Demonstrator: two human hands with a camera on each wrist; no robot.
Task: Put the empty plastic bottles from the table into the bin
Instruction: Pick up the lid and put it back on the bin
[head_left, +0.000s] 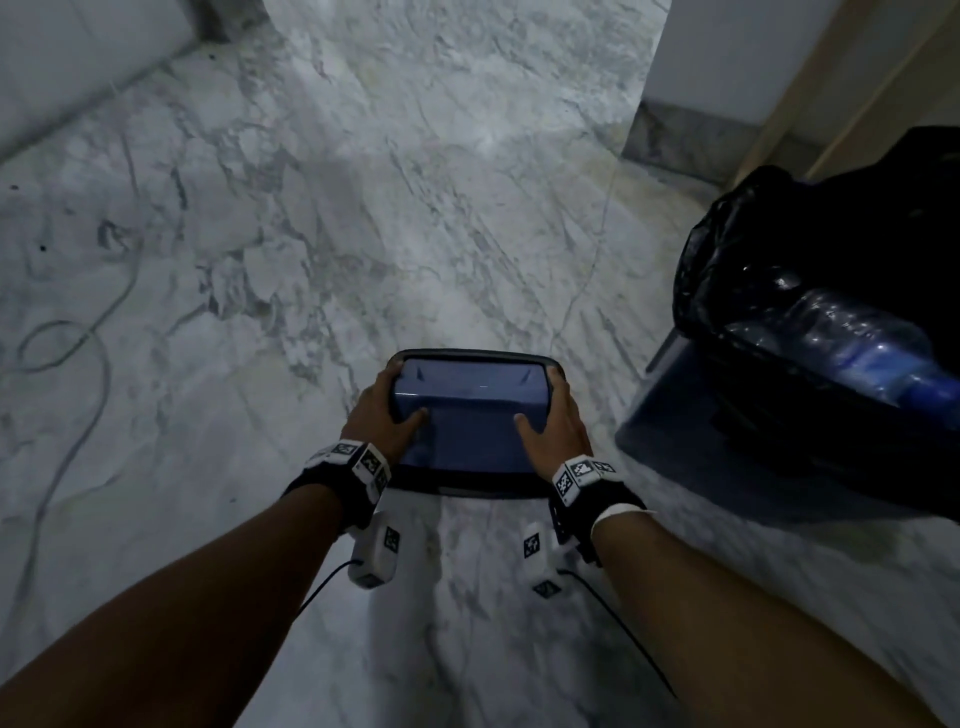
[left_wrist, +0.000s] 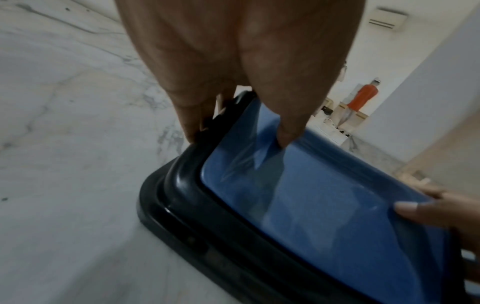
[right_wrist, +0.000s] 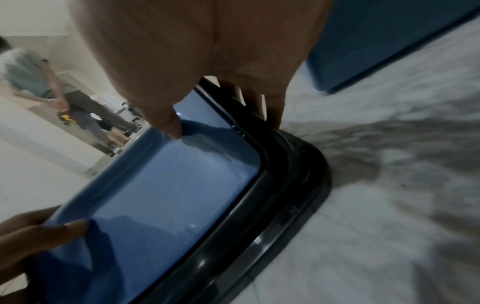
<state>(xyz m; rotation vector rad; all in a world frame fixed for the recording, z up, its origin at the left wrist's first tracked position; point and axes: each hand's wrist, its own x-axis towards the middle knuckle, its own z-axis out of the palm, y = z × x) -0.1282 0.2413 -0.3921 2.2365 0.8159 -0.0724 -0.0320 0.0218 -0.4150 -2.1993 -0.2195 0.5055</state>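
Observation:
Both hands hold a bin lid (head_left: 470, 426), a blue flap in a black frame, low over the marble floor. My left hand (head_left: 387, 415) grips its left edge, thumb on the blue flap and fingers wrapped round the frame. My right hand (head_left: 556, 421) grips the right edge the same way. The left wrist view shows the left hand (left_wrist: 233, 72) on the lid (left_wrist: 324, 205); the right wrist view shows the right hand (right_wrist: 194, 61) on the lid (right_wrist: 168, 185). To the right stands the blue bin (head_left: 670, 431), lined with a black bag (head_left: 753, 249). A clear plastic bottle (head_left: 841, 348) lies inside it.
A cable (head_left: 78, 343) loops over the marble floor at the left. White walls stand at the back left and back right, with a wooden door frame (head_left: 810, 98) behind the bin. A person (right_wrist: 31, 72) stands far off in the right wrist view.

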